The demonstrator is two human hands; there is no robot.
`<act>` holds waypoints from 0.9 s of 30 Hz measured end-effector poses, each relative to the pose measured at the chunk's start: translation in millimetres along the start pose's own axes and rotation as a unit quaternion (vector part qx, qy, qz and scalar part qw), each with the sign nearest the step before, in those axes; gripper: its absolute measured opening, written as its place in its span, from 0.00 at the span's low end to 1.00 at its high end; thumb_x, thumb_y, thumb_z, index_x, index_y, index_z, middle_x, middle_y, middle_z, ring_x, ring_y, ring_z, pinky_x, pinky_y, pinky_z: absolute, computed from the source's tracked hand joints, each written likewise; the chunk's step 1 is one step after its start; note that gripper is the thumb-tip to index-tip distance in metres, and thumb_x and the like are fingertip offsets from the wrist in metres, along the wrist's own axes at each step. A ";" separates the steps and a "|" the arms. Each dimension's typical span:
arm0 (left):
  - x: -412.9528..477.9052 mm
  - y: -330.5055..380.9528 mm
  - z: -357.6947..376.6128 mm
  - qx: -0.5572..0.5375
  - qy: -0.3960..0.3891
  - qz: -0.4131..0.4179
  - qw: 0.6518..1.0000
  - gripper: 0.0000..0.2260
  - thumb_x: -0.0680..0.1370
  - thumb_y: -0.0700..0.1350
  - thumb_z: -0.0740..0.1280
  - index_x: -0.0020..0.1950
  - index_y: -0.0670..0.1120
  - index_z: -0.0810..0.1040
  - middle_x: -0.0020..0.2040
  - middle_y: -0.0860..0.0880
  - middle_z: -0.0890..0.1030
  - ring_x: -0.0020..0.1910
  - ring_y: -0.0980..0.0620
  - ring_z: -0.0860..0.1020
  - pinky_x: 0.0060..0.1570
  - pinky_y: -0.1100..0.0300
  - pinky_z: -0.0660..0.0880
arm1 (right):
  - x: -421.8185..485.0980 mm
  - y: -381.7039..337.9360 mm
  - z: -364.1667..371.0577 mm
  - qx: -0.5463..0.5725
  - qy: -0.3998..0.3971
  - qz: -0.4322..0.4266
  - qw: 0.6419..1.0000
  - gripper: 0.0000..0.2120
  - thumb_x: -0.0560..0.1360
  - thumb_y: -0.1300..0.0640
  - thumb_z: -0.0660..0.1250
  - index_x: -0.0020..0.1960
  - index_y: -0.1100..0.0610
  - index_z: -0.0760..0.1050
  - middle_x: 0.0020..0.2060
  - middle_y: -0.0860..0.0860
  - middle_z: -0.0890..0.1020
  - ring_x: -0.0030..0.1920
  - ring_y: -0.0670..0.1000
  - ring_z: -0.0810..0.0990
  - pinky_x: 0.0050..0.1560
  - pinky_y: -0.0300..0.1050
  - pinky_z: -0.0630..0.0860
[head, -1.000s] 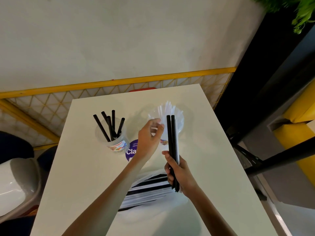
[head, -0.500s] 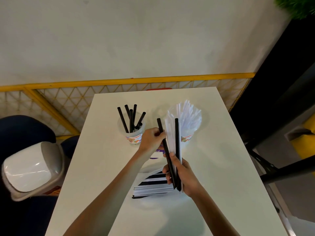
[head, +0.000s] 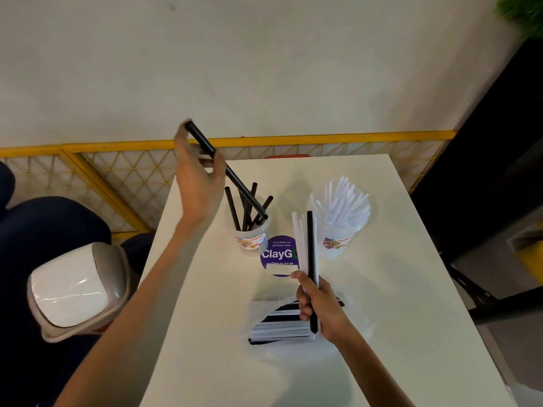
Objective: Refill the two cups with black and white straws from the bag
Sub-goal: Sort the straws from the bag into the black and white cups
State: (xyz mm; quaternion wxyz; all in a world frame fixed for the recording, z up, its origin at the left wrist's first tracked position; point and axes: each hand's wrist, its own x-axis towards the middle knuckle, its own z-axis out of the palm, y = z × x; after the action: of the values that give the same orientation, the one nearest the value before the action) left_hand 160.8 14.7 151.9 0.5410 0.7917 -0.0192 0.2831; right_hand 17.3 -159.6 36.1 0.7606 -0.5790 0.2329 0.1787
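My left hand (head: 197, 174) holds one black straw (head: 235, 179) slanted, its lower end at the rim of the left clear cup (head: 252, 239), which has several black straws in it. The right clear cup (head: 338, 236) is full of white straws (head: 342, 201). My right hand (head: 318, 304) grips an upright bunch of white straws and one black straw (head: 311, 259) between the two cups. Just left of that hand and partly under it, the clear bag (head: 279, 321) of black and white straws lies on the white table (head: 382, 318).
A purple round sticker (head: 276, 255) lies on the table between the cups. A bin with a white swing lid (head: 73, 289) stands left of the table. A yellow lattice rail (head: 117, 177) runs behind, a dark frame (head: 484, 186) on the right.
My left hand pulled one black straw out of the bunch in my right hand and carried it up and left over the black-straw cup. My right hand kept its bunch.
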 end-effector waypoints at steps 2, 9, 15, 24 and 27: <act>5.0 -7.8 -9.2 0.036 0.016 0.055 0.998 0.31 0.77 0.39 0.63 0.75 0.45 0.50 0.44 0.47 0.76 0.38 0.60 0.76 0.40 0.66 0.77 | 1.9 -0.1 4.9 -0.006 -0.008 0.002 1.000 0.08 0.78 0.55 0.61 0.52 0.59 0.72 0.20 0.46 0.67 0.19 0.43 0.62 0.20 0.35 0.63; -31.7 -70.5 9.4 0.125 -0.078 0.031 0.989 0.25 0.78 0.38 0.62 0.73 0.47 0.59 0.48 0.50 0.76 0.42 0.49 0.79 0.43 0.52 0.78 | 5.0 -0.4 14.0 -0.024 -0.029 -0.006 0.999 0.11 0.79 0.50 0.59 0.45 0.58 0.70 0.21 0.47 0.66 0.19 0.43 0.63 0.20 0.34 0.63; -61.1 -106.4 24.7 0.206 -0.182 0.025 0.961 0.19 0.80 0.39 0.58 0.72 0.44 0.65 0.58 0.42 0.76 0.53 0.44 0.77 0.47 0.51 0.77 | 7.6 -3.7 7.8 -0.007 -0.028 -0.009 1.000 0.20 0.79 0.43 0.49 0.44 0.57 0.70 0.21 0.47 0.66 0.19 0.44 0.62 0.20 0.34 0.61; -71.1 -77.1 35.0 0.211 -0.117 0.078 0.967 0.17 0.78 0.43 0.55 0.65 0.40 0.72 0.60 0.41 0.74 0.57 0.46 0.74 0.57 0.56 0.72 | 9.0 -3.7 5.1 0.008 -0.029 -0.022 0.999 0.20 0.80 0.43 0.48 0.44 0.56 0.70 0.22 0.49 0.68 0.19 0.44 0.63 0.20 0.35 0.61; -89.4 -46.6 44.6 0.068 -0.155 0.007 0.986 0.11 0.79 0.39 0.61 0.59 0.42 0.77 0.50 0.49 0.77 0.40 0.61 0.75 0.43 0.73 0.71 | 7.6 -3.5 6.9 -0.006 -0.026 -0.034 0.999 0.18 0.80 0.43 0.50 0.43 0.55 0.69 0.22 0.48 0.68 0.19 0.45 0.63 0.20 0.35 0.61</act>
State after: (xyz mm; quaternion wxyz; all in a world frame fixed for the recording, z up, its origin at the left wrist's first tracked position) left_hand 120.5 -29.4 59.2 0.4748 0.8606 -0.0888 0.1613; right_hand 26.5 -153.9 36.1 0.7682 -0.5867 0.1925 0.1692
